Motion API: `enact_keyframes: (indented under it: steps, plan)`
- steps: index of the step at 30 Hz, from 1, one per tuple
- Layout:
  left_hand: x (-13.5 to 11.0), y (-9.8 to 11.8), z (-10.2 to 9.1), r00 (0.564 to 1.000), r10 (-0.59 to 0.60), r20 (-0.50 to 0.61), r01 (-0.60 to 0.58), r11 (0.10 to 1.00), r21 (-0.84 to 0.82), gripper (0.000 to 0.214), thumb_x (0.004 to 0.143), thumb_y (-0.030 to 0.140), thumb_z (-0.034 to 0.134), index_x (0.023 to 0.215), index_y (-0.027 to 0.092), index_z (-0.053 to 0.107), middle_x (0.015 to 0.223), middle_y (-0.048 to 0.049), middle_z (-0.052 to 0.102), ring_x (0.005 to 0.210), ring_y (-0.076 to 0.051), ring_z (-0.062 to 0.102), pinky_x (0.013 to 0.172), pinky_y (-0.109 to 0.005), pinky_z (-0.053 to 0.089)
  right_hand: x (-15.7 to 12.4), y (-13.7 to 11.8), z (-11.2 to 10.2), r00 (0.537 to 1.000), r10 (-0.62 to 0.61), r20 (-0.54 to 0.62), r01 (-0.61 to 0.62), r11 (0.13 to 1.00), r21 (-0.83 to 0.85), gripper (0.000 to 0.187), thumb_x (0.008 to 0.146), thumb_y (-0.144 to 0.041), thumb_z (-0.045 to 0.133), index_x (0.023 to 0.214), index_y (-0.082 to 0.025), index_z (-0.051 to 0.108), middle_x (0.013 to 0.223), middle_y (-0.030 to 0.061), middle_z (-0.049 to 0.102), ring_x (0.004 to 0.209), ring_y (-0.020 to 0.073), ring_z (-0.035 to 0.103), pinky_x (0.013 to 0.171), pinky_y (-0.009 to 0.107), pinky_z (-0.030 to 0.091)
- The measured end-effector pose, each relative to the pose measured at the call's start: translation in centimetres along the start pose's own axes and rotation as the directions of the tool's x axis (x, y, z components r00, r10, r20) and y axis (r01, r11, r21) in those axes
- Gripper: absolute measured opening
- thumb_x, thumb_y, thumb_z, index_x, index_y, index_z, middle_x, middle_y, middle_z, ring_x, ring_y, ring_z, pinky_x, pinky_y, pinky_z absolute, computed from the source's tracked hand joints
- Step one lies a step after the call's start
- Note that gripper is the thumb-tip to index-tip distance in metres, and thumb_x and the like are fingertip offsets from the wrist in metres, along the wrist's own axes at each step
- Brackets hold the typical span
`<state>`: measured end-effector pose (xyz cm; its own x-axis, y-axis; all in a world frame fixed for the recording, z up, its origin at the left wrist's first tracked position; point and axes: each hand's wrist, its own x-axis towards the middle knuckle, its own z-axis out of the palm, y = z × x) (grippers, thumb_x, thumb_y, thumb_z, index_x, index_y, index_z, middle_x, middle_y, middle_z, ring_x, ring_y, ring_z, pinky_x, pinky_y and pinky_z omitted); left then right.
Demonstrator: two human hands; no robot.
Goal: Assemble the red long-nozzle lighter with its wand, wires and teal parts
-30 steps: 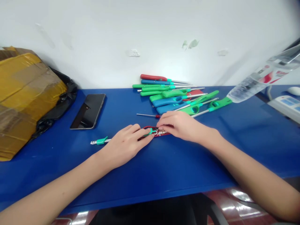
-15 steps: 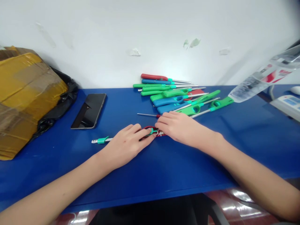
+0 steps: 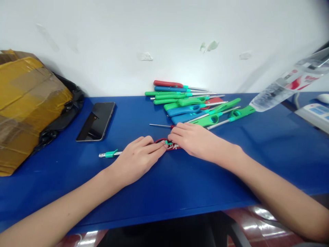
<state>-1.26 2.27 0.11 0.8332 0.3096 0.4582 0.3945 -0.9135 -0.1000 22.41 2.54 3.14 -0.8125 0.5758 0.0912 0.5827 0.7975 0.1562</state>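
1. The left hand [image 3: 138,159] grips the opened red lighter [image 3: 167,142], lying on the blue table [image 3: 164,192]; a slackened hold could let its white wires [image 3: 173,146] spring out.
2. The right hand [image 3: 192,139] curls over it; I can't tell whether it's pinching anything. Overpressing could dislodge parts.
3. Just beyond, the screwdriver [image 3: 159,125] could roll if nudged.

On my table [image 3: 177,188], left hand [image 3: 140,156] and right hand [image 3: 191,139] on a lighter [image 3: 172,146], screwdriver [image 3: 160,125] just behind it, piled lighters [image 3: 183,111] beyond my right hand, phone [image 3: 97,121] to my left, parcel [image 3: 33,109] farther left, bottle [image 3: 280,87] to the right, wall [image 3: 115,44] behind
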Motion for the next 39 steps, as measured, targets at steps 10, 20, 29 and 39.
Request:
enact_keyframes:
  steps: [10, 20, 29, 39]
  plan:
    - [0.0, 0.0, -0.1, 1.000, -0.017, 0.007, 0.017, 1.000, -0.017, 0.023, 0.099, 0.017, 0.051, 0.113, 0.012, 0.068, 0.109, -0.0090, 0.074, 0.082, -0.018, 0.059, 0.073, -0.033, 0.055, 0.1, -0.5, 0.4, 0.995, 0.092, -0.030, -0.089, 0.991, 0.098, 0.019, 0.094, -0.009, 0.051, 0.097, -0.012, 0.069, 0.089, 0.0101, 0.069, 0.083, 0.0218, 0.059, 0.077, 0.035, 0.048]
    - [0.2, -0.1, -0.1, 0.999, -0.033, 0.012, 0.034, 0.996, -0.079, 0.024, 0.099, 0.016, 0.049, 0.113, 0.013, 0.068, 0.109, -0.0066, 0.074, 0.078, -0.018, 0.055, 0.071, -0.032, 0.056, -1.6, 0.4, 0.7, 0.957, 0.210, -0.201, -0.140, 0.938, 0.317, 0.022, 0.096, -0.023, 0.054, 0.091, -0.017, 0.075, 0.104, 0.0101, 0.070, 0.095, 0.0227, 0.064, 0.086, 0.037, 0.052]
    - [-0.1, -0.1, 0.0, 1.000, 0.003, 0.012, -0.003, 1.000, -0.026, 0.025, 0.099, 0.014, 0.050, 0.118, 0.011, 0.065, 0.115, -0.0107, 0.071, 0.081, -0.018, 0.056, 0.071, -0.034, 0.055, -0.8, 0.4, 0.8, 0.936, 0.331, -0.119, -0.237, 0.842, 0.485, 0.013, 0.091, -0.019, 0.061, 0.092, -0.019, 0.074, 0.105, 0.0081, 0.071, 0.096, 0.0214, 0.066, 0.084, 0.034, 0.053]
    - [-0.1, 0.0, -0.1, 0.999, 0.031, 0.034, -0.032, 0.999, 0.021, 0.025, 0.099, 0.011, 0.048, 0.117, 0.010, 0.065, 0.116, -0.0101, 0.071, 0.082, -0.020, 0.055, 0.072, -0.035, 0.055, 0.2, -1.4, 0.1, 0.994, 0.106, -0.032, -0.108, 0.989, -0.101, 0.019, 0.091, -0.005, 0.050, 0.096, -0.008, 0.068, 0.102, 0.0152, 0.068, 0.093, 0.0284, 0.060, 0.078, 0.039, 0.047]
